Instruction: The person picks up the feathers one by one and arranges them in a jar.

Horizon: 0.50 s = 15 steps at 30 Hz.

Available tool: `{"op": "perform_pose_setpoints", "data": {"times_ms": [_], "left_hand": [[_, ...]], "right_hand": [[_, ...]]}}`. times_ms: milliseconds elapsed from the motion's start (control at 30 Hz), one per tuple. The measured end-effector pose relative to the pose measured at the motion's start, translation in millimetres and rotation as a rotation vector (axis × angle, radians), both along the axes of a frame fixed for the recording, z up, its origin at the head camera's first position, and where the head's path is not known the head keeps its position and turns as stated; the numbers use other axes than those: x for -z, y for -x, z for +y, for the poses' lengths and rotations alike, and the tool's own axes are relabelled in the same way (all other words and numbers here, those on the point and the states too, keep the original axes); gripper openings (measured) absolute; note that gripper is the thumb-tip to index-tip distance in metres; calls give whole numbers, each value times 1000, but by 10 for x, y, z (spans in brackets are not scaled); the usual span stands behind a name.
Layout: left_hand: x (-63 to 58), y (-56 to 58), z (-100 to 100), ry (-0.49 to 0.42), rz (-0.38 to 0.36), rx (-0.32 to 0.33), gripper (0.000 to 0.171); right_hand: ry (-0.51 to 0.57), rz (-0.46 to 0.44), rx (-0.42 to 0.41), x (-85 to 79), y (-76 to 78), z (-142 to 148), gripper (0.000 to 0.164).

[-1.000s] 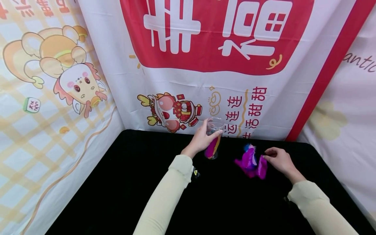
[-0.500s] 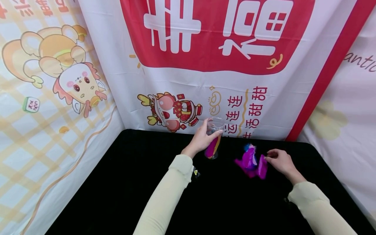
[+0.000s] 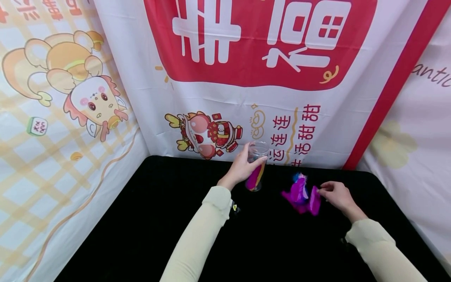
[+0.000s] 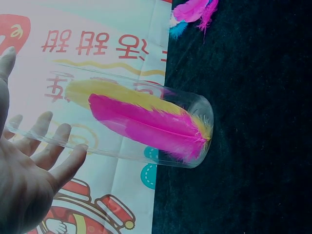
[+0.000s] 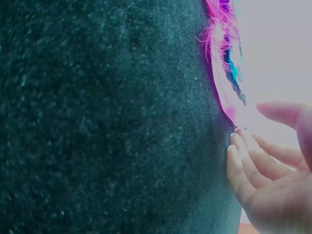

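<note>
My left hand [image 3: 243,164] grips the upper part of a tall clear cylindrical cup [image 4: 183,95], thumb on one side and fingers on the other. Inside the cup lie a yellow feather [image 4: 117,92] and a magenta feather [image 4: 146,126], their downy ends at its base. On the black cloth to the right is a loose pile of purple and blue feathers [image 3: 298,192]. At that pile's right edge, my right hand [image 3: 336,194] has its fingertips right by the tip of one purple feather [image 5: 224,95]. Its thumb stands apart from the fingers in the right wrist view.
A black-clothed table [image 3: 267,243] lies under both hands. Behind it hangs a white and red printed banner [image 3: 260,74], close to the cup. Printed cloths [image 3: 70,164] also hang along the left and right sides.
My right hand has shifted slightly right and toward me, beside the purple feather's tip. The left hand, the cup and the feathers look the same.
</note>
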<state>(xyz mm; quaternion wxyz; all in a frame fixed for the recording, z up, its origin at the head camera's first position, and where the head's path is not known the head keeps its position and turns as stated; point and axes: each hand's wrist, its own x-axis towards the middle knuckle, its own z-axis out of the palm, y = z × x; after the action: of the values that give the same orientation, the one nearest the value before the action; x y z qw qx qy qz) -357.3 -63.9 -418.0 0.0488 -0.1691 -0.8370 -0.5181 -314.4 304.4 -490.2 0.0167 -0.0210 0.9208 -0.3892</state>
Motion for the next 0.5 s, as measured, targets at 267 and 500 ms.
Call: {"op": "perform_pose_setpoints", "data": {"times_ms": [267,500], "left_hand": [[1,-9,-8,-6,-5,5,79],[14,5,-8,-2,-3,6,79]], "right_hand": [[69,-46,-25,-3,2,-5,43],[98,-52,-35,-34,-32,-49,40]]}}
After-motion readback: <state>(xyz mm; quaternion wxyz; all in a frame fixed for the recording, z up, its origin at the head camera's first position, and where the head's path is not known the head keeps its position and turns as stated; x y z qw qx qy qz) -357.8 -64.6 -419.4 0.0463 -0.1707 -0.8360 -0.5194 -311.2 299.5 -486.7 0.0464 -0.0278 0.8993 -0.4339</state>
